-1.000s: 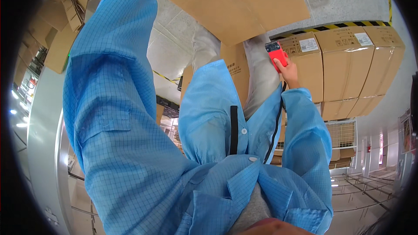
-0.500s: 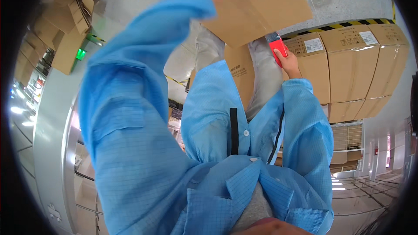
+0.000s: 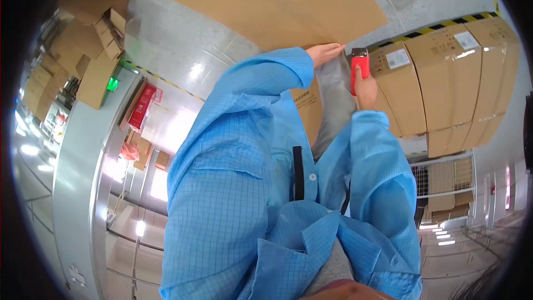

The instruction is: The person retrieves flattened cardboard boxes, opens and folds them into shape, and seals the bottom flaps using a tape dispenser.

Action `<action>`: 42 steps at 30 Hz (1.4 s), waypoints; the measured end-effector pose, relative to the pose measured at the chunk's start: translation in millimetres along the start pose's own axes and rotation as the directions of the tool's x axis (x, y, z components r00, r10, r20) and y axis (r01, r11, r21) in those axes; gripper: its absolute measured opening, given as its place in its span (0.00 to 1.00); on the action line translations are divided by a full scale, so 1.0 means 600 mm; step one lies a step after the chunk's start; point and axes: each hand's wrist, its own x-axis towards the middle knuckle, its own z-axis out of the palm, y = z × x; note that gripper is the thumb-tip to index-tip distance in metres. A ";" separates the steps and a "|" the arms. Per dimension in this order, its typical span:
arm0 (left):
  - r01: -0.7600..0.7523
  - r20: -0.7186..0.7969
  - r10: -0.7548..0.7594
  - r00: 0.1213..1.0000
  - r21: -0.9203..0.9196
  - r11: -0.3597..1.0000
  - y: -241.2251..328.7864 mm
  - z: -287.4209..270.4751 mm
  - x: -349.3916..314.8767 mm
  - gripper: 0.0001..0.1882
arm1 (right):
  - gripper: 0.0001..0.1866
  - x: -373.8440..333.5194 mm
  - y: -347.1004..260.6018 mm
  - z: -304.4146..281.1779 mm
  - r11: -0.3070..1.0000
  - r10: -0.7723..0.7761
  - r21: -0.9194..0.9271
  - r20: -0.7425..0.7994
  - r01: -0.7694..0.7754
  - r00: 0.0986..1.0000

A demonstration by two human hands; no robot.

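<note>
A large flat brown cardboard surface (image 3: 272,5) spreads out ahead of me at the top of the view. At its near edge is my left hand (image 3: 326,54), fingers stretched out together toward the corner, with nothing visible in them. Just right of it, my right hand (image 3: 365,88) is closed around a red hand tool with a dark, shiny head (image 3: 360,69). The tool is upright and apart from the cardboard. Printed cardboard (image 3: 308,105) shows lower down, beside my grey trouser leg (image 3: 336,100).
Taped cartons (image 3: 447,78) with white labels stand in a row at right, by black-and-yellow floor tape (image 3: 444,23). Loose cardboard (image 3: 91,39) is piled at far left. A grey metal column (image 3: 83,172) rises on the left, near a red box (image 3: 142,105).
My left hand has come back from over the cardboard to its near edge. The tool in my right hand has turned more upright. The view has shifted, showing more floor at left.
</note>
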 end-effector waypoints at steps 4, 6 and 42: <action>-0.032 0.178 0.005 0.984 0.148 0.988 0.102 0.072 0.071 0.32 | 0.34 -0.025 -0.025 -0.010 0.959 0.062 0.261 0.183 -0.109 0.981; -0.044 0.242 -0.007 0.970 0.205 0.978 0.092 0.083 0.100 0.32 | 0.34 -0.030 -0.039 -0.014 0.979 0.035 0.193 0.154 -0.065 0.988; -0.787 0.701 -0.673 0.235 -0.269 -0.555 -0.166 0.128 -0.622 0.10 | 0.22 -0.348 -0.823 -0.161 -0.019 -0.668 -0.316 0.710 0.948 0.224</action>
